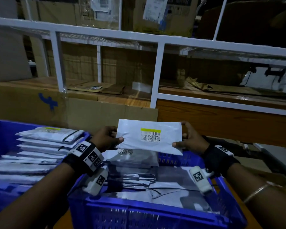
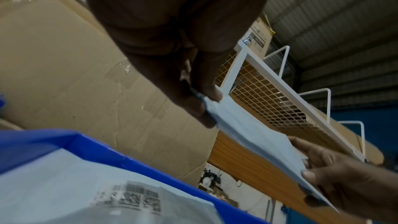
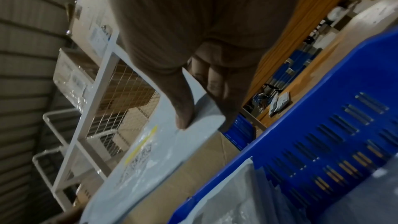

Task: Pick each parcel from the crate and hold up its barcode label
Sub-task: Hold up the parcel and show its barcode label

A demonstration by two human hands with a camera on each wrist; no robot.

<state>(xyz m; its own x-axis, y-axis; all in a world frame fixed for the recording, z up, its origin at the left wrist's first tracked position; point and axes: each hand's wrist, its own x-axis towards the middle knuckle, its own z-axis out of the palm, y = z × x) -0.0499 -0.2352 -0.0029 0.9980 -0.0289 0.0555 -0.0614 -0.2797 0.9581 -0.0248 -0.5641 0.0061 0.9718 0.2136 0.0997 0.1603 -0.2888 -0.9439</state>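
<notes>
- I hold a white poly mailer parcel [image 1: 149, 137] up in the air with both hands, above the far end of the near blue crate [image 1: 155, 212].
- My left hand [image 1: 106, 138] pinches the parcel's left edge: thumb on the front face, fingers behind.
- My right hand [image 1: 191, 140] pinches the right edge the same way, thumb tip on the lower right corner of the front.
- Left wrist view: my left thumb and fingers [image 2: 212, 91] clamp the parcel's edge [image 2: 247, 129]; my right hand [image 2: 340, 176] shows at its other end.
- Right wrist view: my right thumb [image 3: 183, 108] presses flat on the parcel [image 3: 150, 159], fingers under it.
- Barcode label [image 1: 150, 136] sits on the front face, toward me, with a yellow strip [image 1: 150, 130] along its top; a barcode and square codes are printed, text too small to read.
- The parcel is roughly level, long side running left to right, slightly tilted back.
- The near crate holds more mailers [image 1: 139, 179], grey and clear, lying loose; one with a code label [image 1: 125, 152] lies just under the held parcel.
- A second blue crate [image 1: 0, 134] on the left holds a stack of white mailers [image 1: 45, 142], overlapped like shingles.
- Brown cardboard boxes [image 1: 40, 101] stand beyond the crates.
- A white metal rack [image 1: 155, 71] with wire mesh shelves stands at the far side, boxes on it.
- Both wrists wear black bands with square marker tags [image 1: 87, 154].
- A thin bangle [image 1: 257, 190] is on my right forearm.
</notes>
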